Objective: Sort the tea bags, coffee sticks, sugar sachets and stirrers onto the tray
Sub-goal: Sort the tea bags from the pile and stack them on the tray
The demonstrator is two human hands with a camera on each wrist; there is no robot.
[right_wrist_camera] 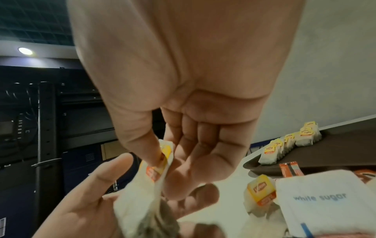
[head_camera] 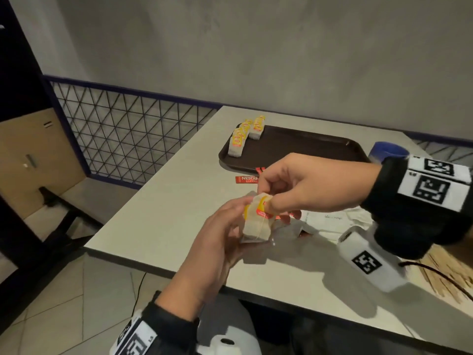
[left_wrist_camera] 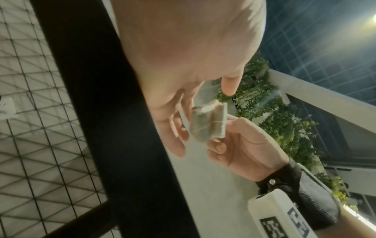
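Note:
My left hand (head_camera: pixel 225 231) cradles a small bundle of tea bags (head_camera: pixel 256 224) in a clear wrapper above the table's near left corner. My right hand (head_camera: pixel 268 201) pinches the yellow and red tag of the top tea bag (right_wrist_camera: pixel 156 167) between thumb and fingers. From the left wrist, the tea bags (left_wrist_camera: pixel 207 127) sit between my left hand's fingers (left_wrist_camera: pixel 177 136) and my right hand (left_wrist_camera: pixel 244 145). A dark brown tray (head_camera: pixel 294 147) lies at the far side, with a row of several tea bags (head_camera: pixel 243 135) along its left edge.
A red coffee stick (head_camera: pixel 246 179) lies just in front of the tray. A loose tea bag (right_wrist_camera: pixel 260 193), white sugar sachets (right_wrist_camera: pixel 319 199) and orange sticks (right_wrist_camera: pixel 291 169) lie on the table. Wooden stirrers (head_camera: pixel 448 275) are at the right edge, with a blue cup (head_camera: pixel 389 149) behind.

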